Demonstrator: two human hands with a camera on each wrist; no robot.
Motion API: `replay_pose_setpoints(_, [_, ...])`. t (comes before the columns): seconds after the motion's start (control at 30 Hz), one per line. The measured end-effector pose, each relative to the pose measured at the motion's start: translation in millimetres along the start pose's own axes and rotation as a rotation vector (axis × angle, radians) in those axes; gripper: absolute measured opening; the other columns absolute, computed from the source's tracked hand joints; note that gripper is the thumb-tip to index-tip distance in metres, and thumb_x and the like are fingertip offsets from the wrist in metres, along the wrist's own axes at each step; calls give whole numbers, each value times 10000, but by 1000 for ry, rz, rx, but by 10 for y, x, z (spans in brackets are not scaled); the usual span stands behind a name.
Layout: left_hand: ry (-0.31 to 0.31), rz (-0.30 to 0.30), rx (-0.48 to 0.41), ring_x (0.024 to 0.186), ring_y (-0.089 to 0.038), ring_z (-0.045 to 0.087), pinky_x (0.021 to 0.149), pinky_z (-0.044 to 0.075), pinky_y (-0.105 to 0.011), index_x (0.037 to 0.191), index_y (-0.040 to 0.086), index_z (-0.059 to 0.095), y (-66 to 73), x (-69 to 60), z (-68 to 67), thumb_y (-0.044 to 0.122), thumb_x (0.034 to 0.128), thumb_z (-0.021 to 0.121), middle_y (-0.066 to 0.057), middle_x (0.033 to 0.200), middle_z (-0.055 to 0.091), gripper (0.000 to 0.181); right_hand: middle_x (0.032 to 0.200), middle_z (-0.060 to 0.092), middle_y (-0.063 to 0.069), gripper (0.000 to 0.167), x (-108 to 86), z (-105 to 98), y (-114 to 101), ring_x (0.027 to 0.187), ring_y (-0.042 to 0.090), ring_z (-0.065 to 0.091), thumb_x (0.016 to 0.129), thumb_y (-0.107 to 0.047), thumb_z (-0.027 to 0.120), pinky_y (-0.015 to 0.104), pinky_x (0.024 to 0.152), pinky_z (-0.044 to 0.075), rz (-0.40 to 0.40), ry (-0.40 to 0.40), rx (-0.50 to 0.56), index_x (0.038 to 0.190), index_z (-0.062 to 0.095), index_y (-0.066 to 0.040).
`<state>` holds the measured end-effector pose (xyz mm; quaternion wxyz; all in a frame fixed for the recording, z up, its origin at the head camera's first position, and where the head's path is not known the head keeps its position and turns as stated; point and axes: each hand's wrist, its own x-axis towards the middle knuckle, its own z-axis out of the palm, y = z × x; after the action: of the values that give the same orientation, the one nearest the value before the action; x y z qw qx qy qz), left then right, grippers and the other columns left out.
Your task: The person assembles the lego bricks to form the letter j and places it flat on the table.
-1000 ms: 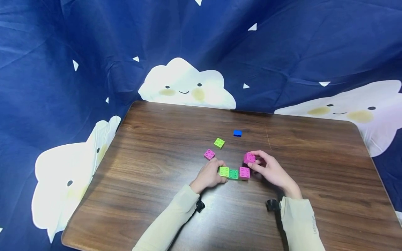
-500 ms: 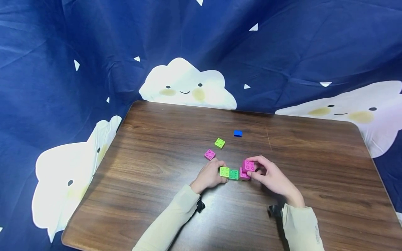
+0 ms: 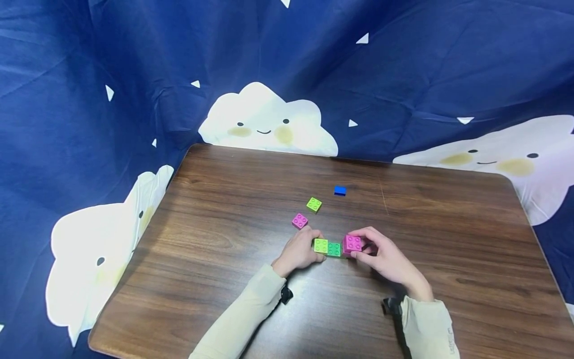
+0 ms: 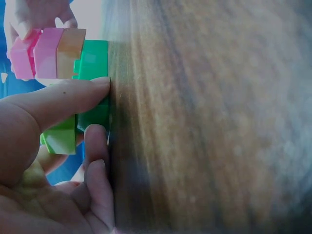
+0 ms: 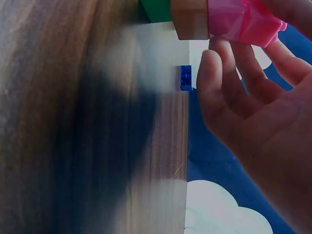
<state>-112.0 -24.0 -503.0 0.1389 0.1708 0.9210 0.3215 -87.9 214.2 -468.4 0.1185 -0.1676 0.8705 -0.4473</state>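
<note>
In the head view my left hand [image 3: 299,252] grips the left end of a low build. A long green brick [image 4: 95,58] forms its base, with a lime brick [image 4: 62,136] on one end. On the other end an orange-brown brick [image 4: 70,51] carries a pink brick [image 4: 48,53]. A second pink brick [image 4: 23,57] sits at the top, slightly tilted against the one beneath. My right hand [image 3: 387,257] pinches this top brick between thumb and fingers, also seen in the right wrist view. The left thumb lies across the green brick's side.
Loose on the brown wooden table [image 3: 224,199] lie a pink brick [image 3: 299,221], a lime brick [image 3: 314,205] and a blue brick [image 3: 340,190], all beyond the build. A blue curtain [image 3: 381,75] with white clouds hangs behind the table's far edge.
My right hand has brought the top pink brick toward me and down onto the pink brick of the stack. The left hand has stayed in place on the build.
</note>
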Motion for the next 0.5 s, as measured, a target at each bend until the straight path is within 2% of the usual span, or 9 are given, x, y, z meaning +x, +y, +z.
replay_pose_setpoints(0.2, [3, -2, 4, 723, -78, 450, 625, 370, -198, 929, 183, 676, -4, 1, 9, 218, 653, 851, 46, 820, 486, 329, 1079, 600, 1, 377, -12, 39, -16, 902, 147, 567, 855, -161, 724, 280, 765, 518, -22, 39, -15, 1213, 606, -159])
replay_pose_setpoints(0.5, [9, 17, 52, 733, -75, 452, 625, 378, -203, 916, 181, 669, -19, 16, 22, 242, 652, 851, 51, 822, 493, 326, 1036, 644, 29, 303, 3, 94, -16, 848, 101, 572, 847, -164, 738, 255, 707, 524, -114, 125, -54, 1133, 662, -100])
